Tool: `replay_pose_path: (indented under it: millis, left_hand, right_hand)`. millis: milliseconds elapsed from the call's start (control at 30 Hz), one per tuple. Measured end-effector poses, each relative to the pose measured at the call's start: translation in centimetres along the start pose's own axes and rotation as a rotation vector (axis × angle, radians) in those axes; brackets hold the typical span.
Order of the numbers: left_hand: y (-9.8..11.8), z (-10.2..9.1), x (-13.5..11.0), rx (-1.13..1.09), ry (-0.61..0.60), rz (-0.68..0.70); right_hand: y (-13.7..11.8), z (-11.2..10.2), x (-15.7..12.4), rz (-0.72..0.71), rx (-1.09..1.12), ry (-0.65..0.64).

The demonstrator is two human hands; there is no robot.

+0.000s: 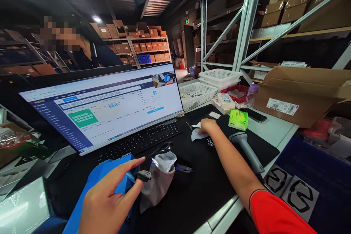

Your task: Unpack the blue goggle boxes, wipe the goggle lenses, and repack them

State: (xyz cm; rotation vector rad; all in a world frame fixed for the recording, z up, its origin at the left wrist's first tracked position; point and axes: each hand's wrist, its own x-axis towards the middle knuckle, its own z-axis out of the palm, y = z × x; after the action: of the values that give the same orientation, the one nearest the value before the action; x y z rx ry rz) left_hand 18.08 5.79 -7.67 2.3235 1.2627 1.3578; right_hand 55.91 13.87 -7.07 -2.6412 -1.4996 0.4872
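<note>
My left hand point(109, 197) hovers low at the front with its fingers stretched out, over a blue bag point(95, 182), and wears a small black ring-like device on one finger. Next to it lies an open grey drawstring pouch point(159, 181). My right hand point(207, 126) reaches across the black desk mat point(197, 190) and pinches a small white packet point(197, 134) just right of the black keyboard point(142, 139). A grey handheld barcode scanner point(245, 148) lies beside my right forearm.
A wide monitor point(106, 106) stands behind the keyboard. White baskets point(197, 93), a green box point(238, 120), a phone point(256, 116) and an open cardboard box point(298, 95) crowd the right. Metal shelving rises behind. Another person stands beyond the monitor at left.
</note>
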Motion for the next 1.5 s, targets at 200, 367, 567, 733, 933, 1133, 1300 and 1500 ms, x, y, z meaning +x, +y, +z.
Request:
replay_pose_path:
  millis: [200,367,567,733,933,1133,1300,1500]
  left_hand:
    - [0.3,-0.3,0.7,0.011,0.03,-0.049]
    - [0.3,-0.3,0.8,0.015,0.005,-0.159]
    - [0.6,0.1,0.6,-0.031,0.071,-0.218]
    - [1.5,0.6,0.5,-0.064,0.136,-0.231]
    - [1.9,0.9,0.0,0.053,0.255,-0.193]
    - [3.2,0.8,-1.4,0.289,0.358,0.078]
    - [4.6,1.2,-2.0,0.4,0.362,0.336]
    - [4.0,1.2,-1.9,0.392,0.37,0.302]
  right_hand:
    - [-0.4,2.9,2.7,0.151,-0.061,-0.013]
    - [1.0,1.0,2.0,0.097,0.006,0.065]
    - [0.7,-3.6,-3.1,-0.224,0.248,0.293]
    - [-4.3,-1.7,-9.0,-0.529,0.703,0.264]
    - [-8.3,3.7,-16.6,-0.818,1.602,-0.464]
    - [-8.5,4.4,-18.9,-1.204,1.379,-0.454]
    - [-8.7,3.8,-17.8,-0.916,1.617,-0.13]
    - [-9.3,4.7,-18.8,-0.812,1.668,0.088]
